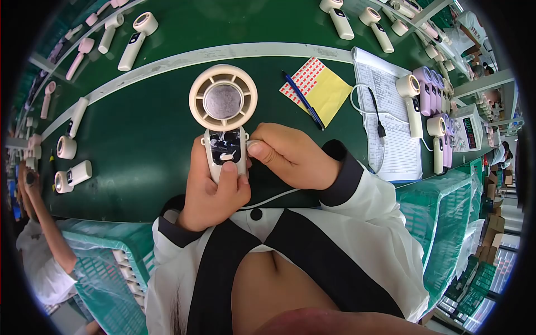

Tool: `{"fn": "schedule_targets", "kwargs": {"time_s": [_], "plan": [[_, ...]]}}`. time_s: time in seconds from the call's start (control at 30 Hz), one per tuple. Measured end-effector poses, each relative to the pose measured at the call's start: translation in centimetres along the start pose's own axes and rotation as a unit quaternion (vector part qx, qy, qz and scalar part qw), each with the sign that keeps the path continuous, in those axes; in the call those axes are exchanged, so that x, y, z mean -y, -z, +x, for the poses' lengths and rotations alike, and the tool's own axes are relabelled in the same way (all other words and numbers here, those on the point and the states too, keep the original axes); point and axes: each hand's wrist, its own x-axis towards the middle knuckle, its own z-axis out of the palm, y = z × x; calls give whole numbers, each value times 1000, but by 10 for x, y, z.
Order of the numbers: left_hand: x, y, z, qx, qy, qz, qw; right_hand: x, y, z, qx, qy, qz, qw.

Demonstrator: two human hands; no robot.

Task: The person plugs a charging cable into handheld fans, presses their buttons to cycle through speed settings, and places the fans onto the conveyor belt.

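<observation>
A cream handheld fan (223,97) with a round ringed head stands upright in front of me, its head pointing away from my body. My left hand (215,195) is wrapped round its handle, thumb on the pale button below the glossy black display (225,146). At the handle's right side my right hand (293,153) is closed in a pinch. Between its thumb and finger a small pale piece touches the handle's edge; its kind is too hidden to tell. A white cable (273,198) runs across the table below my hands.
A yellow sticker sheet (329,97) with a blue pen (304,100) lies beyond my right hand. Written papers (393,151), a black-plugged cable (381,129) and more fans (412,106) are at right. Green crates (441,206) flank me. A co-worker's arm (53,229) shows at left.
</observation>
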Motion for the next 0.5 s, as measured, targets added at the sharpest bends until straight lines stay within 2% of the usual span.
{"fn": "schedule_targets", "kwargs": {"time_s": [0.13,0.17,0.3,0.33,0.37,0.4,0.47,0.5], "plan": [[-7,-1,4,14,68,-44,997,-4,-3,1,-32,19,39,999],[-9,1,6,10,61,-41,997,-1,0,3,-31,28,39,998],[-15,7,17,75,171,-155,970,18,21,5,67,-184,88,977],[-14,11,24,58,164,-218,960,16,22,7,69,-175,86,978],[-11,14,36,43,158,-281,945,10,21,8,24,-164,66,984],[-10,16,54,42,153,-278,948,3,18,8,-21,-153,48,987],[-8,19,102,-34,142,-264,953,-5,14,7,-109,-134,16,985],[1,22,130,-33,101,-170,980,-4,11,6,-84,-115,-4,990]]}}
